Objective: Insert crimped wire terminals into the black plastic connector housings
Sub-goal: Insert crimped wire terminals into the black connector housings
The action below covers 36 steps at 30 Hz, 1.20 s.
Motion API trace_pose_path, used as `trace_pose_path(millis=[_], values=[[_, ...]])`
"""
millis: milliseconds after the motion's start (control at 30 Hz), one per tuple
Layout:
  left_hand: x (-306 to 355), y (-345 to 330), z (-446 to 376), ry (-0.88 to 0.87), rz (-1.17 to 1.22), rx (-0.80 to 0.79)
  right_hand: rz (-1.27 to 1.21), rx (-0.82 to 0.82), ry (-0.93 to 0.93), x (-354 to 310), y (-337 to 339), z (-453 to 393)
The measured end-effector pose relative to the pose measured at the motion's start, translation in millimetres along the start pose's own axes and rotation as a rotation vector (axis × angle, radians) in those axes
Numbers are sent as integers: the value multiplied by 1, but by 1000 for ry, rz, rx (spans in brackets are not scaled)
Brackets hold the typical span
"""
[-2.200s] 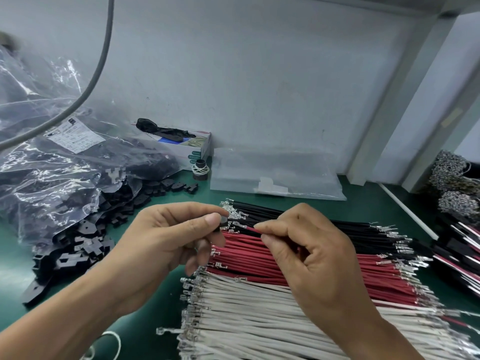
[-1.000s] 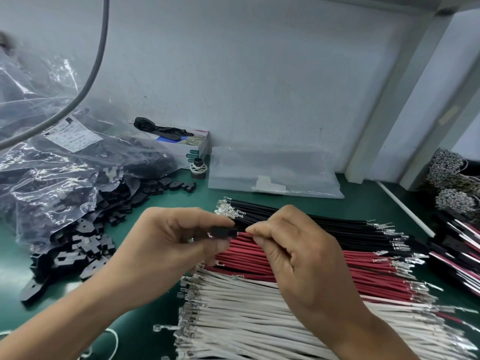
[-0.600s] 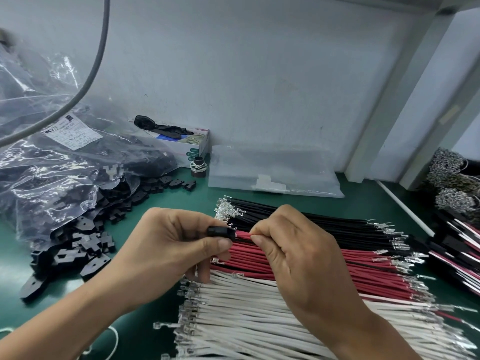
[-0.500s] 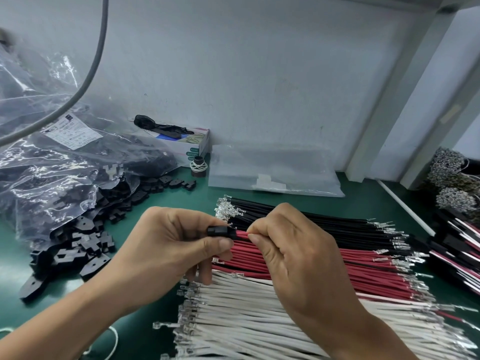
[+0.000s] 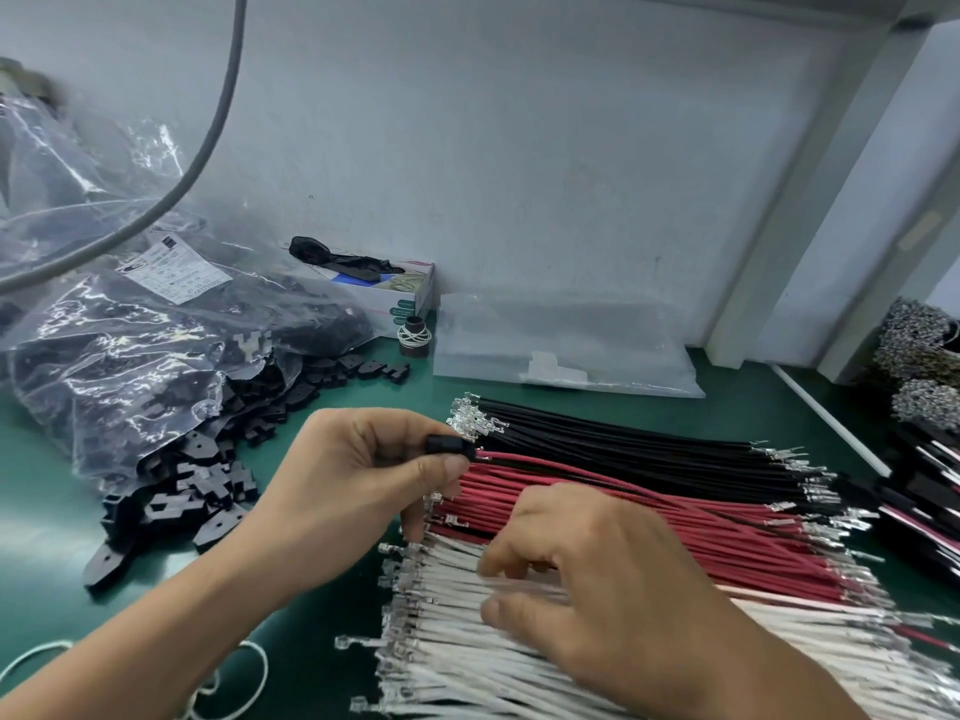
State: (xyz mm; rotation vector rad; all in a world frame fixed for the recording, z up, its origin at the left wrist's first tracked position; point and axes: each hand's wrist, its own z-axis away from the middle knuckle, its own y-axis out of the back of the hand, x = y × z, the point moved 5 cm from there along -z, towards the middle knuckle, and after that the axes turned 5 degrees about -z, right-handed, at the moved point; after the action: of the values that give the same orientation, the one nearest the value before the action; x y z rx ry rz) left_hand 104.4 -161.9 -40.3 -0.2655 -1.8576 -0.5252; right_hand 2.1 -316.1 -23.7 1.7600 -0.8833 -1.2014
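Head view, the only one: left hand (image 5: pixel 353 485) held a black connector housing (image 5: pixel 449 445) above the green bench (image 5: pixel 47 511), thumb and forefinger pinched on it. A red wire (image 5: pixel 524 459) already ran out of the housing to the right, over the wire rows, so one terminal seemed seated. The right hand (image 5: pixel 597 579) was low over the row of white wires (image 5: pixel 441 615). Its fingers (image 5: pixel 491 566) were curled down onto the white wires and blurred, and I could not tell if they had closed on one wire or were only touching the row.

Three rows of crimped wires lay on the bench: black wires (image 5: pixel 623 433) farthest, red wires (image 5: pixel 597 511) in the middle, white ones nearest, with the metal terminals (image 5: pixel 470 415) pointing left. Loose black housings (image 5: pixel 208 480) spilled from a clear plastic bag (image 5: pixel 104 330) at the left. A small cardboard box (image 5: pixel 400 288) and a flat clear pouch (image 5: pixel 561 350) stood near the wall behind.

My judgement: the step in hand was fetching a second wire, a white one, for the same housing. The next move would call for separating a single wire from its neighbours, gripping it just behind the terminal, turning the terminal to suit the free cavity, and pushing it straight in while the left hand steadied the housing.
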Motion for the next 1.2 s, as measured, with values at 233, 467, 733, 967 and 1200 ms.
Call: trace_pose_path(millis=[233,467,733,967,1200], values=[[-8,1,-2,7,1,-1,-103,3,-54,1,-5,-3],[-9,0,-3,8,6,6,-132,13,-122,1,-6,-3],[-10,2,-2,28,0,-3,-232,57,-123,5,3,-1],[-10,3,-2,61,31,-8,27,500,15,5,33,6],[-7,1,-1,71,66,-21,-61,612,53,16,31,10]])
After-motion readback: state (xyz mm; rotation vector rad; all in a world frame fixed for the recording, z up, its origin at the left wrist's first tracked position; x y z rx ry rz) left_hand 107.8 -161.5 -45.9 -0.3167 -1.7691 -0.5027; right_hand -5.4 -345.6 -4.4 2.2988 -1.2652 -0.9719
